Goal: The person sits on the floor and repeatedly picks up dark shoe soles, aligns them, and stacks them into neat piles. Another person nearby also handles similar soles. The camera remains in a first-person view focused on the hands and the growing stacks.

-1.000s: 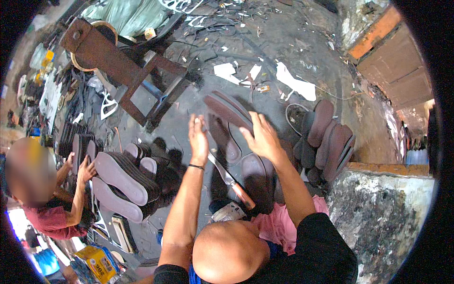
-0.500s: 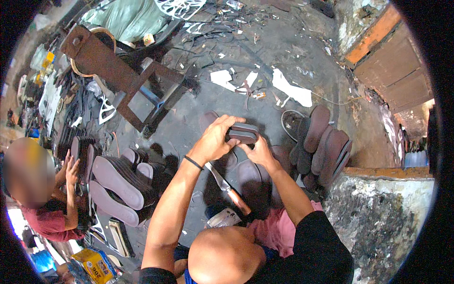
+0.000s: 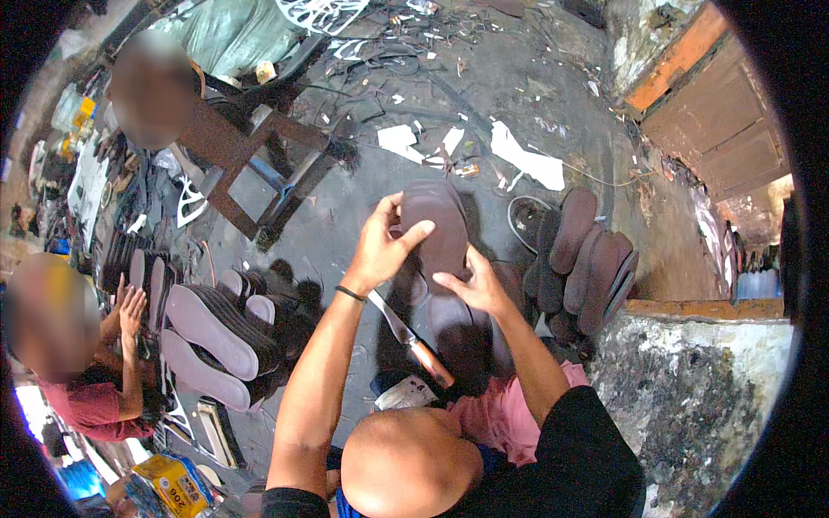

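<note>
The left hand (image 3: 378, 249) has its grip on a brown sole (image 3: 439, 216), thumb across the face; the right hand (image 3: 480, 287) grasps its lower end, likely steadying it.

The brown sole (image 3: 439, 226) in the hands (image 3: 380, 248) has turned from edge-on to flat-face-up.

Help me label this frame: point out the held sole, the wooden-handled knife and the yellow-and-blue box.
Held sole (image 3: 446, 226): head view, middle of its broad brown face.
Wooden-handled knife (image 3: 420, 352): head view, handle's end nearest the blade.
Yellow-and-blue box (image 3: 175, 483): head view, its yellow side.
</note>
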The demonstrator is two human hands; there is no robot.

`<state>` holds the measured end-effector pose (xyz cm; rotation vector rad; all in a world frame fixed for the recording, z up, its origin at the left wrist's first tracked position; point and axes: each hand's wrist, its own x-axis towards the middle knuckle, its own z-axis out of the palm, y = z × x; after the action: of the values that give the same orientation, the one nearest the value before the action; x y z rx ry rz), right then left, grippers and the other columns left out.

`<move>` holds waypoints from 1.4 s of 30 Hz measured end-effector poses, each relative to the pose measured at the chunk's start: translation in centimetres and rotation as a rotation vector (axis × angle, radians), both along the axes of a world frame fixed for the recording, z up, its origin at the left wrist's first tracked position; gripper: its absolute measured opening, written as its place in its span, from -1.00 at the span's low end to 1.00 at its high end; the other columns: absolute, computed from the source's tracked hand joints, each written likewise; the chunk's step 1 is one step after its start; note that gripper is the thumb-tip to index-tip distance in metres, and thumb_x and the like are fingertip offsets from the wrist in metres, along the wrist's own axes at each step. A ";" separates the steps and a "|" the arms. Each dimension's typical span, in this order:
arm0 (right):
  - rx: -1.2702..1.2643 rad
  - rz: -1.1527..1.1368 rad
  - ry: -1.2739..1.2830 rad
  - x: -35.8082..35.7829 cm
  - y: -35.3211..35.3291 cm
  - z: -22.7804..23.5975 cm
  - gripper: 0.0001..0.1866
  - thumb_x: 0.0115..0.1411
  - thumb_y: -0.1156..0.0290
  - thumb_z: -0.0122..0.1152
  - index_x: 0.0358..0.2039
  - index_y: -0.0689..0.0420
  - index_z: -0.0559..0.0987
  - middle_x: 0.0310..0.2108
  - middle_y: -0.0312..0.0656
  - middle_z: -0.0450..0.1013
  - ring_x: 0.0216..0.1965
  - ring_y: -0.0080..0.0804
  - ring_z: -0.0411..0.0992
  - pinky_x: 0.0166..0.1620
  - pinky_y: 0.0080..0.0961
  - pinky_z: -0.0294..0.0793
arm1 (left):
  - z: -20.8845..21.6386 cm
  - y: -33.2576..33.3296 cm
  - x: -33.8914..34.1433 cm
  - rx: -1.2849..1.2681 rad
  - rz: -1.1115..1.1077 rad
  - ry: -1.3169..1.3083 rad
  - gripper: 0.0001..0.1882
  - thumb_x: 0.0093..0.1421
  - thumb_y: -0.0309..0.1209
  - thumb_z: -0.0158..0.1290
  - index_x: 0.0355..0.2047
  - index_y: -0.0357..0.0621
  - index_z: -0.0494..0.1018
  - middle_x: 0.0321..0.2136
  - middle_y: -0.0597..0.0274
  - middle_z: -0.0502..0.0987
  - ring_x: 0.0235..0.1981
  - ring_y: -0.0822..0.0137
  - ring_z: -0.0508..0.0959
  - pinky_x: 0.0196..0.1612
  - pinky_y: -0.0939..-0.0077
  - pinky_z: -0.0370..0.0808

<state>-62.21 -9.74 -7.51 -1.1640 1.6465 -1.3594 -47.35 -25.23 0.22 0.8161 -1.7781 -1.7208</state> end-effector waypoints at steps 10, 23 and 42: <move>0.015 -0.201 -0.403 4.1 6.2 2.5 -0.54 0.30 0.37 0.31 0.13 0.29 0.41 -0.01 -0.10 0.54 -0.03 -0.40 0.50 0.08 -0.43 0.46 | 0.0 3.7 0.6 0.228 0.186 -0.041 -0.53 0.11 -0.23 0.41 -0.12 -0.24 0.50 -0.34 0.29 0.60 -0.36 0.48 0.56 -0.29 0.59 0.54; 0.395 -0.566 0.510 -11.7 17.0 5.7 -0.45 0.40 0.07 0.11 0.09 0.36 0.50 -0.04 0.06 0.52 0.00 -0.13 0.45 0.15 -0.24 0.36 | -9.9 12.4 6.6 0.374 0.101 0.037 -0.25 0.22 -0.48 0.19 0.36 -0.25 0.11 -0.12 0.16 0.50 -0.12 0.38 0.48 -0.01 0.45 0.48; -0.277 0.201 -0.534 11.1 -7.5 28.7 -0.45 0.42 0.16 0.10 0.27 0.26 0.36 0.24 -0.09 0.35 0.25 -0.22 0.30 0.34 -0.17 0.20 | 25.7 7.7 28.1 -1.241 0.146 -0.618 -0.09 -0.14 -0.19 0.44 0.20 -0.17 0.27 -0.16 -0.02 0.52 -0.12 -0.04 0.58 -0.09 0.10 0.57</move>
<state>-51.09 -17.24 21.18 -0.9697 0.9632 -1.6250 -19.25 -17.50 25.90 0.8398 -2.5394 -0.0234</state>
